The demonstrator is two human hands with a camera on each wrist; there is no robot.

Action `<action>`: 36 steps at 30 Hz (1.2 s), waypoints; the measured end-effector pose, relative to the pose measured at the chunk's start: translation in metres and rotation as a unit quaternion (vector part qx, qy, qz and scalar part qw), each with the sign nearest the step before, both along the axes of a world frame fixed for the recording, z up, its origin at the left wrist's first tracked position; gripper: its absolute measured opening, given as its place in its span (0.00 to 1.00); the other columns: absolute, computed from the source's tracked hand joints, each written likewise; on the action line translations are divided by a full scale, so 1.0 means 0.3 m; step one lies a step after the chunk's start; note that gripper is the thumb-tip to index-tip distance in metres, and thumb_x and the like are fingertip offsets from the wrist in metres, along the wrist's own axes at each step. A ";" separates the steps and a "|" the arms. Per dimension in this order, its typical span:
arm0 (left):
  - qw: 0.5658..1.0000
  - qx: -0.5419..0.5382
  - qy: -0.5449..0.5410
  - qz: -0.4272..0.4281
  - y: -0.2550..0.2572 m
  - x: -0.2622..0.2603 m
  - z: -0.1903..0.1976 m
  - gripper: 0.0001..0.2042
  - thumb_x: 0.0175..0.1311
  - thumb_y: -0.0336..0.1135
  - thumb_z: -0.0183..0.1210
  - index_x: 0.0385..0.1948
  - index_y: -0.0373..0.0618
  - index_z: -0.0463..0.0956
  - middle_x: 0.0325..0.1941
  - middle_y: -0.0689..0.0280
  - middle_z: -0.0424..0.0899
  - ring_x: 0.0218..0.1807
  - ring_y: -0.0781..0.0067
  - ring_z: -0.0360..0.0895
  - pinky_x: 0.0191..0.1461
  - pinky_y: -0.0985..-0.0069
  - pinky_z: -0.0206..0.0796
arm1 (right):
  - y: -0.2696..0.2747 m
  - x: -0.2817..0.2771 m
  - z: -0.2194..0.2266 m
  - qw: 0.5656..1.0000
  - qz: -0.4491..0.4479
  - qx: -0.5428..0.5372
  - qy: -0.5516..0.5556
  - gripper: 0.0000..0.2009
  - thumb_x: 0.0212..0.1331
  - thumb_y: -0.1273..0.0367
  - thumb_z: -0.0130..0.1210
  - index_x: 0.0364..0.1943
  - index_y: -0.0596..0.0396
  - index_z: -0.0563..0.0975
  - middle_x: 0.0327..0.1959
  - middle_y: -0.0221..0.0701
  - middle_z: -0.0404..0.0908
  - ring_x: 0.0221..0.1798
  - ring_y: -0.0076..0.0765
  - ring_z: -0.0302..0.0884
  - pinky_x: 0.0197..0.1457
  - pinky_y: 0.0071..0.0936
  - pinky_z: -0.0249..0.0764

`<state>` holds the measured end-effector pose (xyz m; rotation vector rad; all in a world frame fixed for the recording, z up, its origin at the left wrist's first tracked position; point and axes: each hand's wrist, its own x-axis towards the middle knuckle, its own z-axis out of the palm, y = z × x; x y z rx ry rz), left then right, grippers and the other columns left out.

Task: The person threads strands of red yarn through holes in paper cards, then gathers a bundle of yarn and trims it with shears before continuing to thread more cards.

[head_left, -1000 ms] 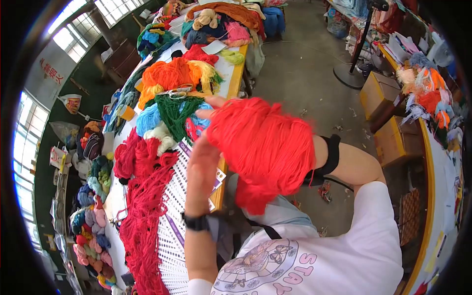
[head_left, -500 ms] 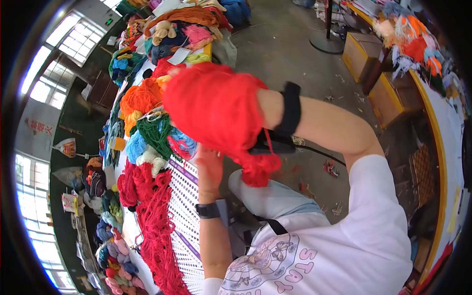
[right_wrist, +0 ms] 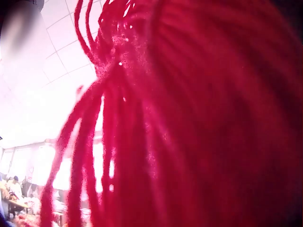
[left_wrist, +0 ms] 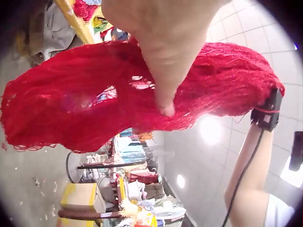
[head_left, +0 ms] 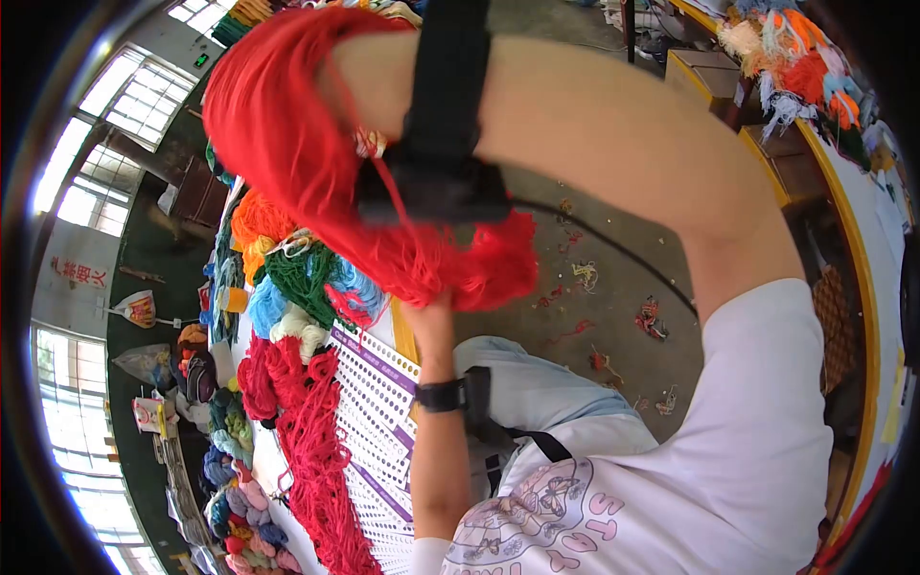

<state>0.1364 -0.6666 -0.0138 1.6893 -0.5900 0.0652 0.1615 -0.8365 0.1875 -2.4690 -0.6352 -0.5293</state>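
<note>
A thick hank of bright red yarn (head_left: 278, 125) is looped around my raised right hand (head_left: 369, 81), whose fingers are hidden under the strands. My left hand (head_left: 431, 326) grips the hank's lower end, below my right forearm. In the left wrist view, the left thumb (left_wrist: 165, 106) lies across the stretched red strands, and the hank runs sideways to the right wrist's black camera (left_wrist: 268, 111). Close strands of the hank (right_wrist: 142, 156) fill most of the right wrist view.
On the table to the left lie loose crimson yarn (head_left: 311, 450), a printed sheet with rows of dots (head_left: 379, 393), and green (head_left: 302, 273), blue and orange hanks. Yarn scraps (head_left: 652, 316) litter the floor. Boxes (head_left: 704, 81) stand by the right-hand table.
My right arm has swung up and to the left, carrying the red hank nearer the head camera. My left hand, earlier beside the hank, now holds its lower end, and the hank is stretched out.
</note>
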 end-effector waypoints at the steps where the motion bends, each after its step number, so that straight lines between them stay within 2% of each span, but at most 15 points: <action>1: 0.998 -0.034 0.048 -0.023 0.054 0.038 -0.025 0.19 0.46 0.27 0.59 0.44 0.36 0.72 0.43 0.63 0.78 0.46 0.71 0.73 0.51 0.74 0.63 | -0.024 -0.004 0.007 1.000 -0.008 -0.007 -0.003 0.23 0.54 0.66 0.50 0.56 0.55 0.66 0.60 0.37 0.63 0.59 0.36 0.64 0.61 0.31 0.61; 6: 0.917 -0.172 0.319 -0.164 0.305 0.085 0.082 0.26 0.52 0.39 0.54 0.53 0.36 0.63 0.48 0.56 0.73 0.49 0.60 0.71 0.55 0.67 0.62 | -0.165 -0.036 0.027 0.997 -0.055 -0.048 -0.006 0.22 0.54 0.67 0.49 0.56 0.56 0.66 0.60 0.37 0.64 0.59 0.36 0.65 0.61 0.30 0.62; 10: 0.852 -0.070 0.397 -0.333 0.313 0.048 0.173 0.40 0.51 0.64 0.50 0.49 0.27 0.63 0.30 0.51 0.75 0.14 0.75 0.68 0.17 0.80 0.61 | -0.274 -0.063 0.013 0.993 -0.092 -0.079 -0.006 0.22 0.55 0.67 0.49 0.56 0.57 0.66 0.60 0.37 0.64 0.59 0.35 0.65 0.61 0.30 0.62; 14: 0.728 0.034 0.412 -0.547 0.351 0.017 0.208 0.44 0.41 0.71 0.54 0.48 0.33 0.69 0.27 0.57 0.79 0.16 0.76 0.67 0.21 0.81 0.57 | -0.356 -0.101 -0.060 0.990 -0.105 -0.091 0.007 0.22 0.55 0.67 0.49 0.56 0.57 0.66 0.59 0.37 0.65 0.58 0.35 0.66 0.61 0.29 0.62; 16: 0.600 0.074 0.272 -0.749 0.374 0.064 0.228 0.34 0.45 0.66 0.54 0.39 0.38 0.70 0.26 0.61 0.78 0.20 0.72 0.71 0.22 0.77 0.60 | -0.386 -0.117 -0.130 0.991 -0.099 -0.089 0.017 0.22 0.55 0.67 0.49 0.56 0.57 0.66 0.59 0.37 0.65 0.58 0.35 0.66 0.61 0.29 0.62; 17: 0.458 0.086 0.139 -0.874 0.327 0.119 0.254 0.28 0.47 0.62 0.54 0.31 0.42 0.69 0.24 0.63 0.76 0.21 0.70 0.72 0.22 0.75 0.60 | -0.390 -0.125 -0.179 0.992 -0.091 -0.083 0.026 0.22 0.55 0.67 0.49 0.56 0.57 0.66 0.59 0.37 0.65 0.58 0.35 0.66 0.61 0.29 0.62; 18: 0.458 0.085 0.143 -0.873 0.277 0.141 0.293 0.28 0.47 0.62 0.54 0.31 0.42 0.69 0.24 0.63 0.76 0.21 0.70 0.72 0.22 0.75 0.60 | -0.384 -0.135 -0.245 0.994 -0.079 -0.071 0.036 0.22 0.55 0.67 0.49 0.56 0.58 0.66 0.59 0.37 0.66 0.58 0.35 0.66 0.61 0.29 0.62; 19: 0.293 0.059 0.016 -0.954 0.237 0.143 0.344 0.20 0.51 0.56 0.55 0.23 0.46 0.68 0.24 0.65 0.74 0.24 0.68 0.74 0.23 0.74 0.60 | -0.377 -0.143 -0.316 0.996 -0.061 -0.054 0.045 0.22 0.56 0.67 0.49 0.56 0.58 0.66 0.59 0.37 0.66 0.58 0.35 0.66 0.61 0.29 0.63; 21: 0.289 -0.007 0.046 -0.956 0.166 0.091 0.457 0.16 0.55 0.49 0.56 0.22 0.46 0.67 0.26 0.65 0.74 0.30 0.65 0.76 0.26 0.75 0.62 | -0.342 -0.167 -0.496 0.997 -0.013 0.001 0.076 0.22 0.56 0.68 0.49 0.56 0.58 0.66 0.59 0.37 0.66 0.58 0.35 0.66 0.61 0.28 0.63; 22: 0.364 0.003 0.108 -0.925 0.122 0.065 0.540 0.20 0.55 0.52 0.55 0.31 0.42 0.69 0.28 0.62 0.76 0.30 0.67 0.76 0.23 0.77 0.61 | -0.310 -0.182 -0.601 0.994 0.021 0.051 0.093 0.22 0.56 0.68 0.49 0.56 0.58 0.66 0.59 0.37 0.66 0.58 0.34 0.67 0.61 0.28 0.63; 25: 0.471 -0.188 0.334 -0.795 0.116 0.017 0.493 0.36 0.61 0.48 0.50 0.59 0.35 0.39 0.29 0.61 0.78 0.20 0.74 0.75 0.17 0.81 0.58 | -0.148 -0.228 -0.894 0.935 0.140 0.284 0.158 0.22 0.56 0.68 0.49 0.56 0.58 0.65 0.58 0.37 0.66 0.58 0.34 0.67 0.61 0.28 0.63; 27: 0.608 -0.287 0.474 -0.569 0.123 -0.081 0.509 0.42 0.60 0.47 0.51 0.62 0.30 0.32 0.19 0.58 0.75 0.08 0.79 0.66 0.11 0.86 0.50 | -0.022 -0.258 -1.032 0.763 0.223 0.550 0.256 0.22 0.61 0.64 0.43 0.59 0.57 0.62 0.60 0.40 0.63 0.59 0.38 0.65 0.61 0.29 0.63; 29: 0.638 -0.271 0.523 -0.495 0.076 -0.084 0.525 0.41 0.61 0.46 0.49 0.62 0.29 0.31 0.18 0.60 0.73 0.08 0.81 0.66 0.11 0.87 0.49 | 0.076 -0.282 -1.166 0.354 0.333 0.790 0.373 0.23 0.64 0.61 0.38 0.60 0.56 0.59 0.61 0.41 0.61 0.61 0.40 0.63 0.62 0.32 0.62; 33: 0.598 -0.274 0.615 -0.436 0.020 -0.036 0.531 0.40 0.63 0.44 0.46 0.61 0.28 0.26 0.17 0.62 0.70 0.08 0.82 0.66 0.10 0.88 0.49 | 0.172 -0.392 -1.263 0.259 0.267 0.873 0.317 0.23 0.61 0.64 0.44 0.59 0.58 0.60 0.62 0.41 0.61 0.62 0.41 0.61 0.60 0.36 0.64; 36: 0.628 -0.249 0.574 -0.463 0.016 -0.026 0.530 0.41 0.63 0.41 0.46 0.60 0.28 0.23 0.19 0.61 0.71 0.08 0.82 0.66 0.10 0.88 0.48 | 0.190 -0.485 -1.327 0.219 0.143 0.919 0.293 0.21 0.60 0.67 0.46 0.57 0.57 0.62 0.61 0.41 0.62 0.62 0.40 0.61 0.59 0.36 0.64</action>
